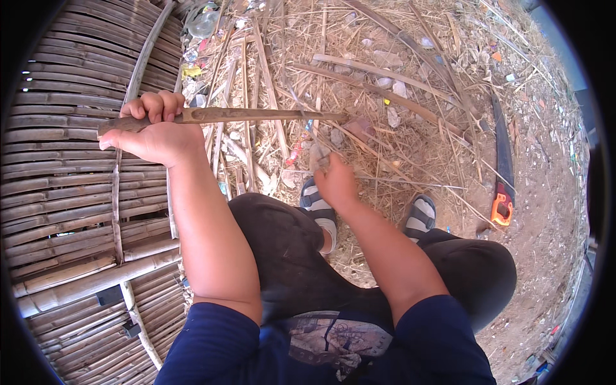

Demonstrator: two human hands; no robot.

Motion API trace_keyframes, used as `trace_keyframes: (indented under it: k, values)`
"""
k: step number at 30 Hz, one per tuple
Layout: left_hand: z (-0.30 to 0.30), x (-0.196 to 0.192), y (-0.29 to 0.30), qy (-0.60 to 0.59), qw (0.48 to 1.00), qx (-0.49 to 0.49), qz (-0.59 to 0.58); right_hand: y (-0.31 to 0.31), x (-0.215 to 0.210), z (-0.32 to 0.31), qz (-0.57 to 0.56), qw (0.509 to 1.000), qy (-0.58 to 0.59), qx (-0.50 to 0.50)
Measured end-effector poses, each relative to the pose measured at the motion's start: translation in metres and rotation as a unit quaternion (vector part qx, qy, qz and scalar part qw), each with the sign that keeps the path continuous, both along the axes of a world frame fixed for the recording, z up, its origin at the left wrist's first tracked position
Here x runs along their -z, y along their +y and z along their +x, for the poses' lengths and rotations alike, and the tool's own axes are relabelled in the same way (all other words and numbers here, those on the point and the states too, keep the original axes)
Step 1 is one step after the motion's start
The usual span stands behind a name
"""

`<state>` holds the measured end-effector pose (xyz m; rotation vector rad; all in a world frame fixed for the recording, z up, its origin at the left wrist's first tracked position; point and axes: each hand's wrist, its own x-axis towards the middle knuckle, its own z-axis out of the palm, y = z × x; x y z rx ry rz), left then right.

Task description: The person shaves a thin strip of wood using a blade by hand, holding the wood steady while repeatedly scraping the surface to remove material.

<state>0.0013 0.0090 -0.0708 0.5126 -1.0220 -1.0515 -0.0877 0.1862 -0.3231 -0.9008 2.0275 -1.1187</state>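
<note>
My left hand (pixel 154 128), fingers wrapped round its thick end, holds a brown bamboo stick (pixel 256 115) level across the front of me. The stick narrows toward its right end, close to a reddish brick piece (pixel 360 128) on the ground. My right hand (pixel 337 183) is closed round the handle of what looks like a knife (pixel 312 133). Its narrow blade slants up and left to the stick, near the thin end; blur hides whether it touches. Both my knees are bent, with sandalled feet below the hands.
A slatted bamboo wall (pixel 58 160) stands close on my left. Split bamboo strips (pixel 398 96), straw, stones and litter cover the ground ahead. On the right lies a handsaw (pixel 503 163) with an orange handle. A clear plastic piece (pixel 203 24) lies at the far left.
</note>
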Motion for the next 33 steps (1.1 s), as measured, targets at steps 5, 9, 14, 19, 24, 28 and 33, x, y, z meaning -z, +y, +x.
trace_keyframes:
  k: [5, 9, 14, 19, 24, 28, 33]
  values:
    - [-0.005, 0.002, 0.009, -0.007, 0.998, 0.05, -0.028, -0.011, -0.053, 0.014, -0.129, 0.99, 0.018, -0.046]
    - [-0.011, 0.001, 0.016, -0.024, 0.995, 0.08, -0.045, -0.007, -0.019, 0.008, -0.062, 0.998, 0.011, -0.02]
    - [0.01, 0.001, -0.007, 0.005, 0.993, 0.118, -0.018, 0.001, -0.003, -0.006, 0.061, 0.998, 0.012, -0.006]
    - [0.009, -0.004, -0.004, 0.008, 0.988, 0.154, 0.003, -0.004, -0.033, -0.012, -0.052, 0.998, 0.017, -0.015]
    - [0.013, -0.004, -0.002, -0.02, 0.964, 0.263, -0.027, -0.019, -0.108, -0.023, -0.092, 0.989, 0.038, -0.108]
    - [0.01, -0.003, -0.003, -0.022, 0.945, 0.325, -0.035, -0.015, -0.045, -0.024, -0.082, 0.995, 0.03, -0.048]
    - [0.01, -0.002, 0.002, -0.045, 0.966, 0.254, -0.026, -0.008, -0.03, -0.036, -0.003, 0.999, 0.037, -0.037]
